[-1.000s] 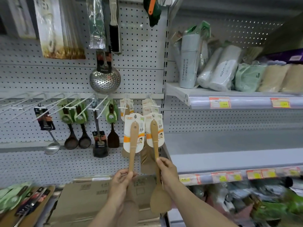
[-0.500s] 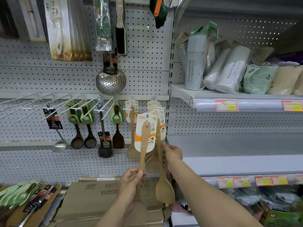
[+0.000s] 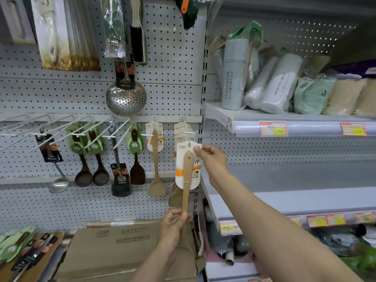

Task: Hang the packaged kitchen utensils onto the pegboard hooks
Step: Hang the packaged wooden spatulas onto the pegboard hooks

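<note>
A packaged wooden spatula on a white and orange card stands upright in front of the pegboard. My left hand grips its handle low down. My right hand pinches the top right corner of its card, just below a white hook. That hook carries several identical carded spatulas, their blades showing behind the held one. Another wooden spatula hangs on the hook to the left.
Dark ladles, a black turner and a steel skimmer hang left of the spatulas, with bare hooks further left. Cardboard boxes lie below, with loose packaged utensils beside them. Shelves with wrapped rolls jut out on the right.
Each hand held one spatula before. My right hand carried its spatula up to the hook and no longer holds it; it now pinches the card of the spatula in my left hand, which has risen.
</note>
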{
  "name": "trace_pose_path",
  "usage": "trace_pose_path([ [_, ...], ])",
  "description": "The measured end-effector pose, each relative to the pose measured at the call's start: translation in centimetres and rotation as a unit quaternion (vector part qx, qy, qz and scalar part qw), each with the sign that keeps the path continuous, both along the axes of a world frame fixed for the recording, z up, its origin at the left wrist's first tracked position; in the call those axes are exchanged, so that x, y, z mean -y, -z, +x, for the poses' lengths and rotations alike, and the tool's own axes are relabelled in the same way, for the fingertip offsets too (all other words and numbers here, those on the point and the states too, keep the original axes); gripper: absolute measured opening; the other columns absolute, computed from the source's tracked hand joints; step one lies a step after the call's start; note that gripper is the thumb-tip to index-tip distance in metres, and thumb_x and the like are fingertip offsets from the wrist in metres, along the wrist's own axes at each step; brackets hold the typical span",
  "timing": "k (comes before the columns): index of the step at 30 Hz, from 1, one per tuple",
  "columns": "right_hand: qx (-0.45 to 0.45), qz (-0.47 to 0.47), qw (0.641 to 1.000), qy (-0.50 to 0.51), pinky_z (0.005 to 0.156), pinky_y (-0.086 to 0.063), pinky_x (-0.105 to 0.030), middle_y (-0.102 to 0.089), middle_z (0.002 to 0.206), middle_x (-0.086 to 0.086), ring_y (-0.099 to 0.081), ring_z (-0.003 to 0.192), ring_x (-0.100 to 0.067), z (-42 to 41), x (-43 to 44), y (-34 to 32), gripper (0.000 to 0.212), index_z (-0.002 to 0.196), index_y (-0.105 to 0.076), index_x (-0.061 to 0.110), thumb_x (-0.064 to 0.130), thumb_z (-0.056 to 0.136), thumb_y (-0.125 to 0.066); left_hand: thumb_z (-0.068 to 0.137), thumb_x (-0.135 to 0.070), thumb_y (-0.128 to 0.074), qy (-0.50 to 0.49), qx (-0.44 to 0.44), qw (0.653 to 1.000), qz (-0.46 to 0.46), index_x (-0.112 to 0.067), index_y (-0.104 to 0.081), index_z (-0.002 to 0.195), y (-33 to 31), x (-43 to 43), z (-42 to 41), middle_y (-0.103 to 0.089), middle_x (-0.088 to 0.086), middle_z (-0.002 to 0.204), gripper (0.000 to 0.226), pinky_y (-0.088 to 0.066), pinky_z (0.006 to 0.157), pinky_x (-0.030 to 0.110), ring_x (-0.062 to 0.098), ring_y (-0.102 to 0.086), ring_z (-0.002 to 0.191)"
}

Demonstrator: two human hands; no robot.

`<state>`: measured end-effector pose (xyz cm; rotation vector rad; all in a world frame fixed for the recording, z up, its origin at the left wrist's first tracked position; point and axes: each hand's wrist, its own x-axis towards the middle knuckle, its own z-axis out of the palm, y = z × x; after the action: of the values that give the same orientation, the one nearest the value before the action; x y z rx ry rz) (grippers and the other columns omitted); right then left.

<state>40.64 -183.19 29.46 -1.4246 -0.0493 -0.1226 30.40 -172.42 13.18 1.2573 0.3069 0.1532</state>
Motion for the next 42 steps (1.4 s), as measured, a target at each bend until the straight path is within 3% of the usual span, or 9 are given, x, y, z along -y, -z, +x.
trace_pose_path([
  [4, -0.001, -0.025, 1.000, 0.003, 0.060, -0.048, -0.014, -0.071, 0.079, 0.004, -0.065, 0.072, -0.008, 1.1, -0.4, 0.2, 0.009, 0.084, -0.069, 0.019, 0.015, 0.088, -0.077, 0.092, -0.008, -0.064, 0.003, -0.006, 1.000, -0.006, -0.003, -0.063, 0.104, 0.6, -0.1, 0.7, -0.077, 0.011, 0.096, 0.013, -0.051, 0.088, 0.033, 0.018, -0.074, 0.092],
  [11, -0.007, 0.006, 1.000, 0.006, 0.047, -0.045, -0.008, -0.069, 0.075, 0.004, -0.063, 0.052, 0.005, 2.7, -0.7, 0.6, 0.008, 0.086, -0.068, 0.012, 0.009, 0.089, -0.075, 0.093, -0.010, -0.064, 0.008, -0.011, 1.000, -0.004, -0.005, -0.065, 0.106, 0.7, -0.4, 2.3, -0.078, 0.007, 0.096, 0.013, -0.051, 0.097, 0.036, 0.017, -0.074, 0.094],
  [17, -0.010, -0.013, 1.000, 0.005, 0.049, -0.046, -0.008, -0.070, 0.077, 0.006, -0.063, 0.056, 0.003, 5.0, -1.5, 0.5, 0.010, 0.083, -0.069, 0.016, 0.011, 0.089, -0.076, 0.093, -0.009, -0.065, 0.003, -0.033, 0.999, 0.001, -0.006, -0.066, 0.102, 0.9, -0.9, 5.1, -0.078, 0.007, 0.094, 0.009, -0.051, 0.100, 0.039, 0.017, -0.074, 0.094],
  [22, 0.004, -0.032, 0.999, 0.010, 0.051, -0.046, -0.008, -0.069, 0.074, 0.006, -0.061, 0.051, 0.008, 7.0, -2.0, 0.5, 0.008, 0.083, -0.071, 0.014, 0.011, 0.088, -0.076, 0.094, -0.016, -0.065, -0.003, -0.053, 0.998, 0.041, -0.013, -0.069, 0.100, 0.8, -1.8, 7.9, -0.078, -0.003, 0.092, 0.008, -0.046, 0.078, 0.029, 0.013, -0.069, 0.095],
  [29, 0.010, -0.054, 0.998, 0.016, 0.050, -0.043, -0.006, -0.067, 0.074, 0.006, -0.058, 0.050, 0.011, 9.0, -2.5, 0.6, 0.003, 0.092, -0.072, 0.008, 0.009, 0.090, -0.074, 0.094, -0.019, -0.066, 0.008, -0.075, 0.993, 0.089, -0.016, -0.071, 0.098, 1.1, -3.5, 11.5, -0.077, -0.009, 0.091, 0.007, -0.045, 0.071, 0.027, 0.010, -0.066, 0.091],
  [34, -0.002, -0.063, 0.998, 0.021, 0.049, -0.043, -0.004, -0.068, 0.076, 0.006, -0.058, 0.050, 0.013, 9.3, -2.6, 0.7, 0.006, 0.096, -0.073, 0.008, 0.009, 0.090, -0.073, 0.093, -0.020, -0.068, 0.021, -0.081, 0.990, 0.117, -0.019, -0.069, 0.095, 1.4, -4.1, 12.7, -0.074, -0.003, 0.098, 0.003, -0.044, 0.068, 0.027, 0.011, -0.064, 0.090],
  [37, 0.000, -0.074, 0.997, 0.015, 0.053, -0.045, -0.005, -0.068, 0.079, 0.007, -0.062, 0.061, 0.007, 8.8, -2.4, 0.9, 0.005, 0.095, -0.072, 0.011, 0.013, 0.091, -0.073, 0.092, -0.022, -0.069, 0.026, -0.088, 0.988, 0.125, -0.024, -0.069, 0.092, 1.2, -4.2, 12.5, -0.071, -0.003, 0.101, 0.002, -0.047, 0.076, 0.029, 0.013, -0.063, 0.092],
  [40, -0.024, -0.104, 0.994, 0.007, 0.071, -0.048, -0.018, -0.070, 0.099, 0.005, -0.064, 0.088, -0.005, 7.9, -1.9, 1.6, 0.023, 0.109, -0.069, 0.014, 0.025, 0.090, -0.075, 0.090, -0.024, -0.071, 0.018, -0.080, 0.986, 0.147, -0.029, -0.067, 0.097, 0.6, -4.3, 11.5, -0.070, -0.004, 0.106, 0.010, -0.052, 0.084, 0.030, 0.011, -0.063, 0.094],
  [42, -0.056, -0.148, 0.987, 0.016, 0.089, -0.049, -0.029, -0.067, 0.120, 0.001, -0.063, 0.110, -0.016, 7.3, -1.7, 2.2, 0.042, 0.123, -0.064, 0.015, 0.034, 0.088, -0.077, 0.090, -0.023, -0.071, 0.002, -0.065, 0.984, 0.165, -0.029, -0.067, 0.105, -0.6, -4.4, 10.1, -0.067, -0.007, 0.105, 0.016, -0.051, 0.071, 0.023, 0.008, -0.062, 0.091],
])
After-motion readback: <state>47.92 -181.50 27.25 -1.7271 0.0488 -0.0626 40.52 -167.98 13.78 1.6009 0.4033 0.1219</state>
